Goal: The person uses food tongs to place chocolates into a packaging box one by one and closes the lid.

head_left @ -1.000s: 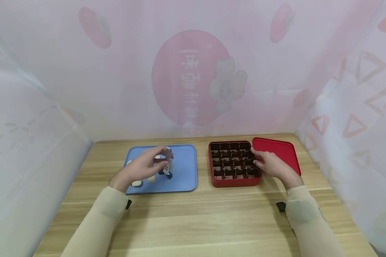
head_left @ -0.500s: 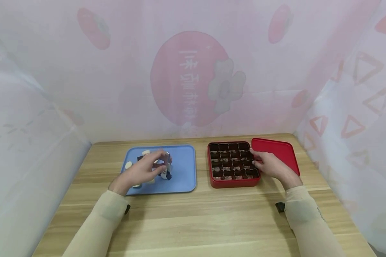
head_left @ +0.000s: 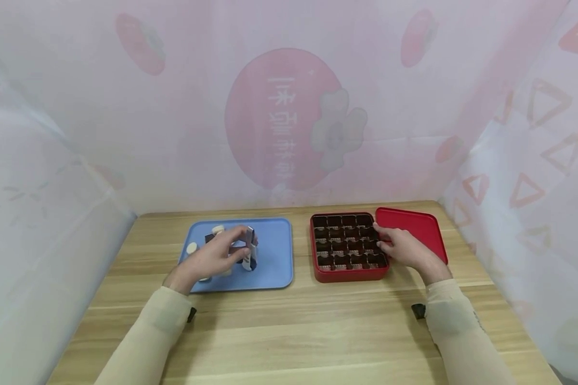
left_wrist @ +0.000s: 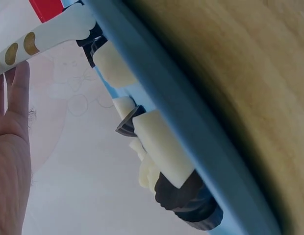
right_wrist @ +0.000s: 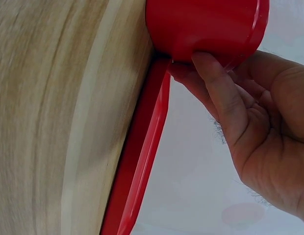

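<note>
My left hand (head_left: pixel 214 254) pinches a pair of small white tongs (left_wrist: pixel 54 35) with gold spots, held upright over the blue tray (head_left: pixel 274 251). At the tray, the tongs' tip is at a dark chocolate piece (left_wrist: pixel 88 48); whether it grips it I cannot tell. Behind it lie more dark and white chocolates, among them a white block (left_wrist: pixel 164 147) and a ridged dark piece (left_wrist: pixel 184 191). My right hand (head_left: pixel 407 248) rests at the right wall of a red box (head_left: pixel 351 275), fingers touching its side. A dark divided insert fills the box.
A red lid (head_left: pixel 416 230) lies on the wooden table (head_left: pixel 289 331) right of the box, partly behind my right hand. Round white pieces (head_left: pixel 192 248) sit at the tray's left end. Printed cloth (head_left: pixel 289 128) encloses the back and sides.
The tongs have tilted slightly and their tip has shifted a little at the dark piece. My left hand has barely moved, and my right hand stays at the box.
</note>
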`<state>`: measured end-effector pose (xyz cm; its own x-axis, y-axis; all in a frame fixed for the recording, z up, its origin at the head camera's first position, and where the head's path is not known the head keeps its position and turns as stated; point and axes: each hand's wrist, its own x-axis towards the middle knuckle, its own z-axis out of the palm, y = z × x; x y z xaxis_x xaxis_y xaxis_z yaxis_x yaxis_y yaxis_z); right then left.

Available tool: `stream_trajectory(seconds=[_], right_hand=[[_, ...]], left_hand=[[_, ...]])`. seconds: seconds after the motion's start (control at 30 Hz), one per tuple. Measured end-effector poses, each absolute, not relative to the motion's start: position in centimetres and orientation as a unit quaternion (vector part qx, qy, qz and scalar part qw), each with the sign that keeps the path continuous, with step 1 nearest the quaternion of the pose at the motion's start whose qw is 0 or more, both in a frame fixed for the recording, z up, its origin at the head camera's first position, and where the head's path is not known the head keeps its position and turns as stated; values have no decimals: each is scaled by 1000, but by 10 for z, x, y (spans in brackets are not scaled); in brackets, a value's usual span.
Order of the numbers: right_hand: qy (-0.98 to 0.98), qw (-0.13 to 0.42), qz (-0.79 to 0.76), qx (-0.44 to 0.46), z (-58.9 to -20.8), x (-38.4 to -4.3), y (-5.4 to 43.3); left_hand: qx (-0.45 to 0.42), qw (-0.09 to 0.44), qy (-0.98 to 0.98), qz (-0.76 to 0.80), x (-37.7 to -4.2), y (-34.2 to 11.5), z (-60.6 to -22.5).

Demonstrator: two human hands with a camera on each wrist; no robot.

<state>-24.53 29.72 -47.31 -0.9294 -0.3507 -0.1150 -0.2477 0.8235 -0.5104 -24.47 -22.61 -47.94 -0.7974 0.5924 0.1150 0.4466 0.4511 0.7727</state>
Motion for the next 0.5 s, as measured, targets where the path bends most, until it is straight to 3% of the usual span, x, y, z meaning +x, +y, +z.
stream_trajectory(seconds=[0.5], right_hand=[[952,98,-241,-160,-472,-246,297]], left_hand=[[216,1,897,386,-235,-193,-482]])
